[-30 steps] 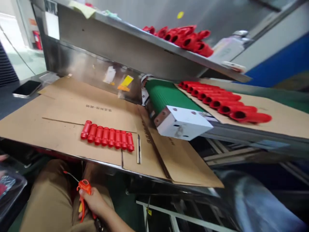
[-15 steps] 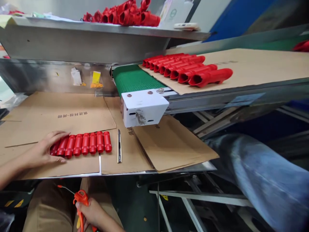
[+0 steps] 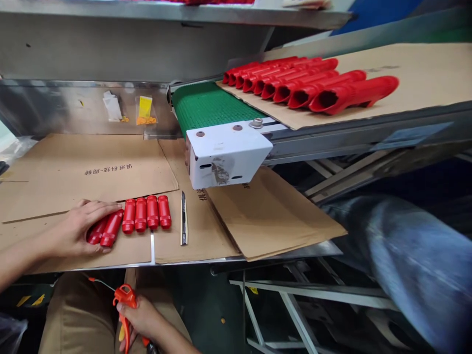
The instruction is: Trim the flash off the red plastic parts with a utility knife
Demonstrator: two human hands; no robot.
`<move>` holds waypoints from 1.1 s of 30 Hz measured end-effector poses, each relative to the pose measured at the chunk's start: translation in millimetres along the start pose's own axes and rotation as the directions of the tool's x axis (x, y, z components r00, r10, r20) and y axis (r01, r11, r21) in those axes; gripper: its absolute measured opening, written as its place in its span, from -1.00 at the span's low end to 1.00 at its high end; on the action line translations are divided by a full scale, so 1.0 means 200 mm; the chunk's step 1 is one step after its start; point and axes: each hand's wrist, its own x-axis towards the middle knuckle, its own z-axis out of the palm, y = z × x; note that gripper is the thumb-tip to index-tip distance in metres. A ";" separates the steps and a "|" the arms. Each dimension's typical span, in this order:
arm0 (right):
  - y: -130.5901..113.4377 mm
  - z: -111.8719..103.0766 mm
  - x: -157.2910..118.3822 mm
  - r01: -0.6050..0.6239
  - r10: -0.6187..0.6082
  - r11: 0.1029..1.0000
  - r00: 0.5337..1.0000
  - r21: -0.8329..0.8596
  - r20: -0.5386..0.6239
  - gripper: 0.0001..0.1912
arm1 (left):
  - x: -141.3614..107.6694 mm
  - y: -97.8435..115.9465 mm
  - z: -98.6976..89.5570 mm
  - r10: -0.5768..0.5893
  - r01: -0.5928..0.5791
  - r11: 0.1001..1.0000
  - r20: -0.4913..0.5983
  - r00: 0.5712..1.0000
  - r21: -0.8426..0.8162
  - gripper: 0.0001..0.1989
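Observation:
My left hand is curled around a few red cylinders at the left end of a row, on cardboard near the bench's front edge. A gap separates these from several more red cylinders standing side by side to their right. Over my lap, my right hand grips an orange air gun, its thin nozzle pointing up and left. A box cutter lies to the right of the row, touched by neither hand.
A green conveyor with a white end bracket juts over the bench. Red fittings line cardboard on it. Loose cardboard overhangs below. A metal shelf crosses above. A person's denim-clad leg is at right.
The row has split: my left hand holds a smaller group, tilted and apart from the others. Fewer cylinders show. The view has shifted, and my right hand still holds the air gun.

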 end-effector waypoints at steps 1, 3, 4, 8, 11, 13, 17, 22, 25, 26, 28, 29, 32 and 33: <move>-0.01 0.00 0.00 -0.011 0.011 1.000 1.000 0.015 -0.005 -0.68 | -0.02 -0.01 -0.01 0.027 -0.027 0.999 0.011 1.000 -0.032 -0.16; -0.03 0.02 0.00 -0.029 0.029 0.999 0.999 0.036 -0.016 -0.64 | -0.05 -0.02 -0.04 0.058 -0.055 0.994 0.027 0.998 -0.091 -0.11; -0.04 0.03 0.00 -0.035 0.036 0.998 0.999 0.044 -0.019 -0.63 | -0.06 -0.02 -0.05 0.063 -0.059 0.992 0.035 0.997 -0.112 -0.08; -0.07 0.05 0.02 -0.042 0.043 0.997 0.999 0.064 -0.012 -0.63 | -0.09 0.01 -0.07 0.086 -0.076 0.991 0.084 0.993 -0.106 0.11; -0.08 0.05 0.03 -0.033 0.032 0.996 0.999 0.082 0.008 -0.60 | -0.12 0.06 -0.11 -0.137 0.137 0.990 -0.048 0.989 0.013 0.12; -0.07 0.04 0.03 -0.031 0.028 0.995 0.999 0.092 0.027 -0.58 | -0.14 0.09 -0.16 -0.414 0.421 0.902 -0.084 0.906 0.095 0.10; -0.06 0.03 0.02 -0.045 0.038 0.996 0.995 0.079 0.090 -0.64 | -0.06 0.13 -0.21 -0.790 0.765 0.610 0.073 0.609 0.207 0.33; -0.01 0.03 0.00 -0.020 0.007 0.997 0.986 0.078 0.164 -0.67 | 0.04 0.14 -0.09 -0.891 0.870 0.453 0.074 0.448 0.192 0.28; 0.01 0.01 -0.03 0.011 -0.028 0.995 0.983 0.096 0.182 -0.60 | 0.05 0.17 -0.04 -0.906 0.893 0.422 0.047 0.420 0.157 0.20; 0.01 0.01 -0.03 0.021 -0.039 0.995 0.982 0.099 0.183 -0.56 | 0.04 0.18 -0.03 -0.908 0.897 0.418 0.031 0.418 0.145 0.17; 0.02 0.00 -0.04 0.040 -0.058 0.994 0.981 0.099 0.183 -0.49 | 0.04 0.21 -0.03 -0.909 0.902 0.413 0.001 0.417 0.124 0.11; 0.02 0.00 -0.05 0.051 -0.068 0.994 0.981 0.097 0.183 -0.46 | 0.04 0.22 -0.02 -0.910 0.905 0.411 -0.009 0.414 0.113 0.10; 0.02 -0.01 -0.06 0.089 -0.104 0.993 0.976 0.082 0.193 -0.42 | 0.07 0.22 -0.02 -0.912 0.910 0.408 -0.012 0.410 0.066 0.08; 0.02 0.00 -0.06 0.105 -0.118 0.992 0.972 0.074 0.205 -0.41 | 0.08 0.22 -0.02 -0.911 0.910 0.412 -0.009 0.413 0.045 0.06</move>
